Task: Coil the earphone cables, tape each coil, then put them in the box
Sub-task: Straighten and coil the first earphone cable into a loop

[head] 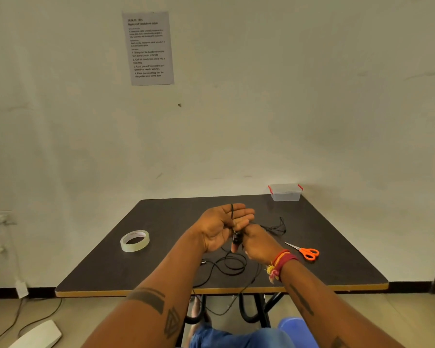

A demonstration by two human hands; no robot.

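Dark table [176, 262] against a pale wall, pale wood edge along the near side. A printed sheet [148, 47] is stuck on the wall, upper left.

Left hand [220, 228] is up over the table centre, palm facing the camera, fingers straight and together. The black earphone cable [232, 266] runs across that palm, up over the fingers; the rest drops to the table in loose loops just below the hands and trails off the near edge.

Right hand [255, 243] is touching the left at the heel of the palm, fingers curled, pinching the cable there. Red and yellow threads [279, 264] are tied round that wrist.

Clear plastic box [285, 192] with red latches sits at the far right corner, well apart from the hands. Can't tell if the lid is on.

Tape roll [135, 241] lies flat on the left of the table. Orange-handled scissors [305, 251] lie on the right, near the right wrist. A second small tangle of black cable [276, 227] lies just beyond the right hand.
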